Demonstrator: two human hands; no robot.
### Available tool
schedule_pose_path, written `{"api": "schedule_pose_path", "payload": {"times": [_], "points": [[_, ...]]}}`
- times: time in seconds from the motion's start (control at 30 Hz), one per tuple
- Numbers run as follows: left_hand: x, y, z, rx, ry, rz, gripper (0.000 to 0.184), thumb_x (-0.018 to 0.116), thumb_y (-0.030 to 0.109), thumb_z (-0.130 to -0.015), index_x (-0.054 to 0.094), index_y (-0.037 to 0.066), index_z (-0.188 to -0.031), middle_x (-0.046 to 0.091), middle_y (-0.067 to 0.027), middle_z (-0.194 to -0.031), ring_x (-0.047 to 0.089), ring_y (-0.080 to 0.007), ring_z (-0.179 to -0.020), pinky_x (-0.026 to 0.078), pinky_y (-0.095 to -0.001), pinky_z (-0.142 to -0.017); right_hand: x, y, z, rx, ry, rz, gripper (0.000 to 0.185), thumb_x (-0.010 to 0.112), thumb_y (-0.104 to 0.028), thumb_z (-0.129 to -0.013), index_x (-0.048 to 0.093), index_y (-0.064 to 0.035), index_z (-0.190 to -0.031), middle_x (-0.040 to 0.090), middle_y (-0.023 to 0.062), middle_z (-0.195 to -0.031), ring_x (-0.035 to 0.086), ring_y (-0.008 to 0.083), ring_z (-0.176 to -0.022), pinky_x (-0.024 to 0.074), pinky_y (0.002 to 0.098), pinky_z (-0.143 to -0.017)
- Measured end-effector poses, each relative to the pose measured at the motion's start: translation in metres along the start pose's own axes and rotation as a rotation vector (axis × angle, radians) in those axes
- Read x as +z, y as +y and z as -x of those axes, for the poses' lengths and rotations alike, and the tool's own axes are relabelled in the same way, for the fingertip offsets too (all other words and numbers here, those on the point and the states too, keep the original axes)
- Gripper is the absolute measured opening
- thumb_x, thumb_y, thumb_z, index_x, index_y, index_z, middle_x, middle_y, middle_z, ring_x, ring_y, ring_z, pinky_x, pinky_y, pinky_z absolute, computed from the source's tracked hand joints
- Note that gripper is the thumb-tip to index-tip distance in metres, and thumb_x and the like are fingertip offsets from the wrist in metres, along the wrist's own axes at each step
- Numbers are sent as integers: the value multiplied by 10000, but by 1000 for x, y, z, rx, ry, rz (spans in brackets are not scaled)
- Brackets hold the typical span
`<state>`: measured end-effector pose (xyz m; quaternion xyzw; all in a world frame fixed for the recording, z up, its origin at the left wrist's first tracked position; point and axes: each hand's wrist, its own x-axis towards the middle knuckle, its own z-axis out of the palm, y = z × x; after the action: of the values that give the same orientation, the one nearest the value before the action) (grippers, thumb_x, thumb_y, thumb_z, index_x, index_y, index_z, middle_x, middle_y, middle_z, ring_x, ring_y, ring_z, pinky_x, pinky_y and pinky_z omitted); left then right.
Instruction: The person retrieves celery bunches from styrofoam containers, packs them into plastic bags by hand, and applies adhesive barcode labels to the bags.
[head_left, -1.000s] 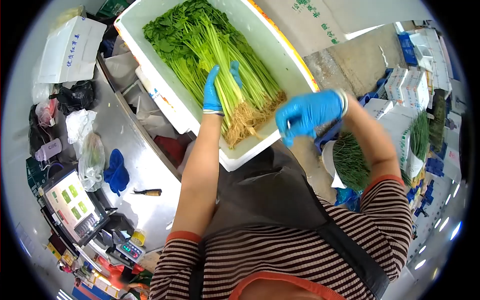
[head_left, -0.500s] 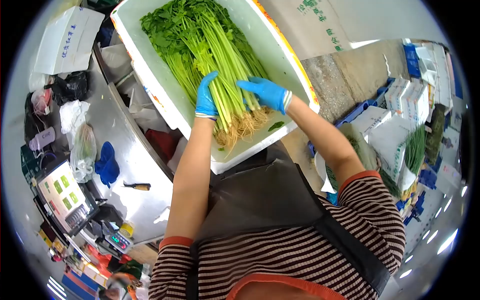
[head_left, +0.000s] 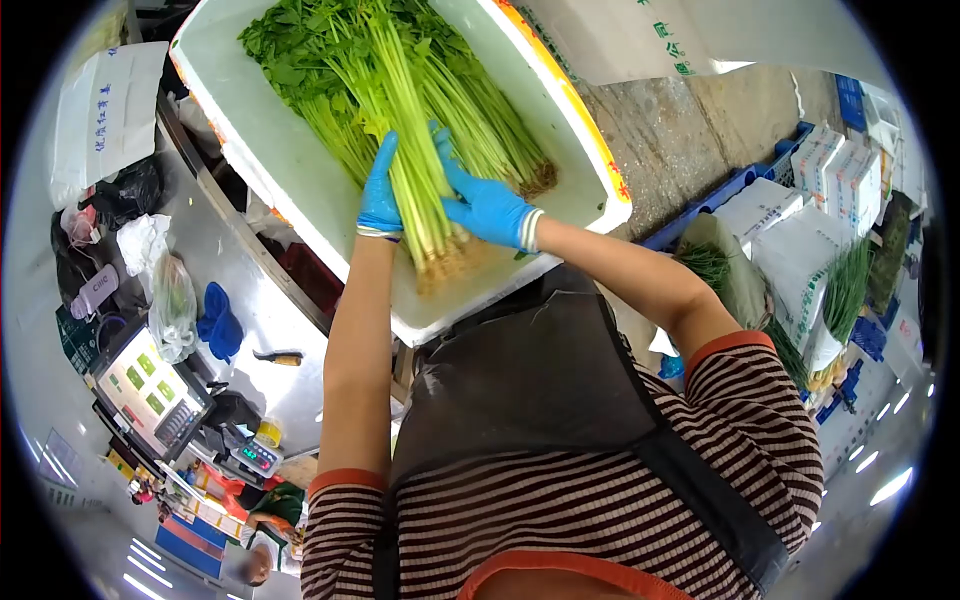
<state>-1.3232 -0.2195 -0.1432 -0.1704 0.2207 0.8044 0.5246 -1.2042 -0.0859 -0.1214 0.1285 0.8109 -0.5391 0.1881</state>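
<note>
A foam box (head_left: 580, 110) with white walls holds long green celery (head_left: 490, 115), its leaves at the far end and pale roots at the near end. A separate bunch of celery (head_left: 412, 190) is gathered between my two blue-gloved hands. My left hand (head_left: 379, 200) presses on the bunch's left side, and my right hand (head_left: 490, 208) closes round its right side near the roots. The root ends of this bunch look blurred. Stalks hide part of the fingers of both hands.
Left of the box is a metal counter (head_left: 270, 325) with a knife (head_left: 278, 357), a blue cloth-like item (head_left: 219, 322), a plastic bag (head_left: 173, 310) and a screen (head_left: 150, 385). White boxes (head_left: 840, 175) and green bundles stand at right. Another person (head_left: 265, 545) is at lower left.
The held bunch has come together between my hands and shifted left, apart from the other celery. My right hand has moved left and down. The view has shifted slightly.
</note>
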Motion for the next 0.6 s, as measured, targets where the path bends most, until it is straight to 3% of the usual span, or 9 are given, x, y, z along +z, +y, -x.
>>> {"api": "schedule_pose_path", "payload": {"times": [0.07,0.1,0.13,0.2,0.3,0.4,0.6], "points": [[-18,8,-2,33,-41,-137,795,573,430,-920,256,-73,-1448,635,-119,-1028,635,-199,-950,486,-357,-983,-44,-29,12,268,-339,-389,619,504,-530,-931,518,-36,-1303,688,124,-1050,675,211,-876,532,349,-753],[0,14,4,55,-13,-124,815,638,332,-897,221,-104,-1446,599,-57,-909,616,-145,-833,507,-335,-939,-59,-11,1,393,-424,-514,674,518,-560,-918,504,-38,-1344,659,131,-1153,670,210,-938,533,355,-795],[-3,21,5,50,-76,-103,820,661,273,-883,208,-115,-1445,603,-61,-929,619,-148,-820,513,-335,-927,-72,-3,2,458,-236,-513,716,537,-554,-908,486,4,-1354,629,171,-1216,646,262,-1037,516,379,-872],[15,31,13,69,-24,-38,709,618,261,-899,294,-109,-1409,577,-68,-901,588,-158,-795,489,-337,-930,-72,76,-22,343,57,57,763,613,-533,-867,481,58,-1330,618,208,-1224,604,340,-1114,481,403,-949],[25,48,19,19,-22,-15,723,629,259,-894,287,-123,-1405,578,-70,-865,591,-154,-784,474,-324,-936,-52,63,-34,471,27,133,772,685,-507,-813,515,89,-1273,595,240,-1251,558,385,-1178,446,412,-998],[29,58,21,-11,-17,-19,723,629,256,-897,284,-132,-1401,581,-71,-849,593,-154,-779,472,-321,-934,-13,54,-65,617,-201,136,920,728,-531,-759,426,91,-1365,556,288,-1281,537,376,-1213,426,399,-1020],[34,82,30,-18,-79,10,729,620,241,-905,254,-133,-1412,605,-94,-876,617,-170,-787,464,-326,-958,-28,68,-78,505,-196,230,702,718,-420,-785,549,97,-1229,582,300,-1221,585,405,-1123,471,425,-947]]}}
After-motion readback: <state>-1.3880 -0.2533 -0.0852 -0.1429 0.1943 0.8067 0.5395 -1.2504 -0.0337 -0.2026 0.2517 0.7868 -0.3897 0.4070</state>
